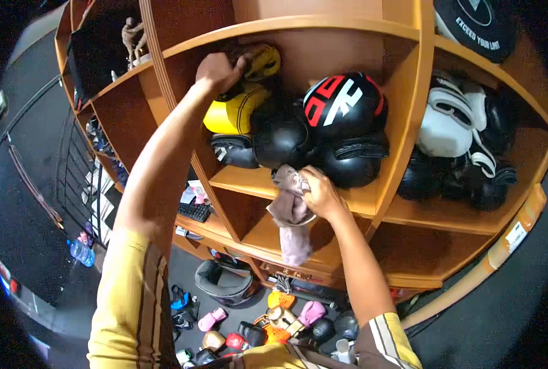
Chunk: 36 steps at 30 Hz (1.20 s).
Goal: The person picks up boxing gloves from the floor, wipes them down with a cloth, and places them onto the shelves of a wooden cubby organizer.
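My left hand [221, 72] is raised to the upper left of the middle cubby, its fingers curled round the dark end of a yellow-and-black boxing glove [264, 63]. Below it a bright yellow boxing glove [228, 115] rests on black gloves. In my right hand [324, 195] is a crumpled greyish-pink cloth [293, 206], closed in the fingers and hanging over the shelf's front edge. A black glove [281, 142] lies just behind the cloth. A black glove with red and white marks [346, 106] sits on top of another black glove [351, 169].
The wooden shelf [298, 24] has upright dividers between cubbies. White gloves [447, 126] and black ones fill the right cubby; a round black pad [476, 27] is above. Several gloves and a grey-lined container [224, 283] are on the floor. A padded tan pole [483, 270] leans at right.
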Each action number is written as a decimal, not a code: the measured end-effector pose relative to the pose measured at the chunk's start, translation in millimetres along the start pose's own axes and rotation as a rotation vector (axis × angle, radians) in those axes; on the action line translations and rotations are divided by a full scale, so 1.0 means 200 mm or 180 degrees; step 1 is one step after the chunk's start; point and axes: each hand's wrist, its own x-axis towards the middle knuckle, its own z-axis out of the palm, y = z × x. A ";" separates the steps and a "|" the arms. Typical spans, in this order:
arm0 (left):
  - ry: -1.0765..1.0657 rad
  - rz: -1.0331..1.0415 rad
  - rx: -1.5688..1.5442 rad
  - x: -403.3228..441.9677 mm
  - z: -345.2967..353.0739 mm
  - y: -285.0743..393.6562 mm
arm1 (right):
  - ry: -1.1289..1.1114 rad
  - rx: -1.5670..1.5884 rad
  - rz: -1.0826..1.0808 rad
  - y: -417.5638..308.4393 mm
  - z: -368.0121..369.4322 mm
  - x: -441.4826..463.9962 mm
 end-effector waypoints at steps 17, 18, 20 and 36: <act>0.1741 0.2733 -0.6439 -1.91 -0.42 0.62 | 0.0018 0.0808 0.0755 0.11 0.04 0.00; 0.1927 0.2698 -0.6815 -1.92 -0.46 0.62 | -0.0033 0.0648 0.0923 0.08 0.03 0.00; 0.2049 0.2293 -0.7392 -1.93 -0.59 0.58 | -0.0016 0.0696 0.0733 0.06 0.03 0.01; 0.1598 0.1124 -0.6540 -2.19 -0.67 0.27 | 0.0189 0.0208 0.0671 0.04 0.07 0.01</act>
